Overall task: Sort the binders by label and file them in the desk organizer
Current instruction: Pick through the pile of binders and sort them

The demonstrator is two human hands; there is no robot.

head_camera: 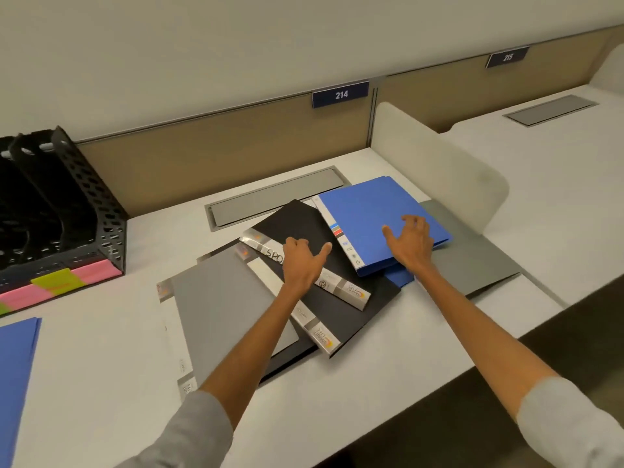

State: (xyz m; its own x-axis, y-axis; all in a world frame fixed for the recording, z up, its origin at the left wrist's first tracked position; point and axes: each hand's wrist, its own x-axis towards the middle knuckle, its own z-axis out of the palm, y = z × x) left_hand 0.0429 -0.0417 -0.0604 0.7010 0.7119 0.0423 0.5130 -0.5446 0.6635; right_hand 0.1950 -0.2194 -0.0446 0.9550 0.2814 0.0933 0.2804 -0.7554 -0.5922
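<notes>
Landmark: top black binder [304, 224], lying skewed on the pile in the middle of the white surface [101, 349]. Far left of it, at the picture's edge, a blue folder [17, 366] lies flat and is partly cut off. Left of it and further back stands the desk organizer [91, 204], black perforated metal with upright slots. Pink and yellow-green sticky notes [57, 282] run along its front base. Just left of the landmark and lower in the pile lies a grey binder [223, 305], flat, its spine label too small to read. Directly under the landmark is a lower black binder [354, 309], with a silver-white spine strip showing. The left grip [304, 261] is on the landmark's near spine edge. Its fingers curl over the spine, hiding part of a label that begins "SPO", and its thumb lies out on the cover. Behind the landmark, a grey hatch [273, 201] sits flush in the surface. At the landmark's right edge lies a blue binder [371, 211], the colour-marked spine strip on its landmark side. The right grip [410, 243] rests on that blue cover, fingers spread and loosely bent, clasping nothing. Right of the landmark, under the blue one, the corner of a second blue binder [400, 278] pokes out. Further right, a flat grey binder [472, 258] lies beneath both. Well behind and right of the landmark, a sign [341, 94] reads 214.
</notes>
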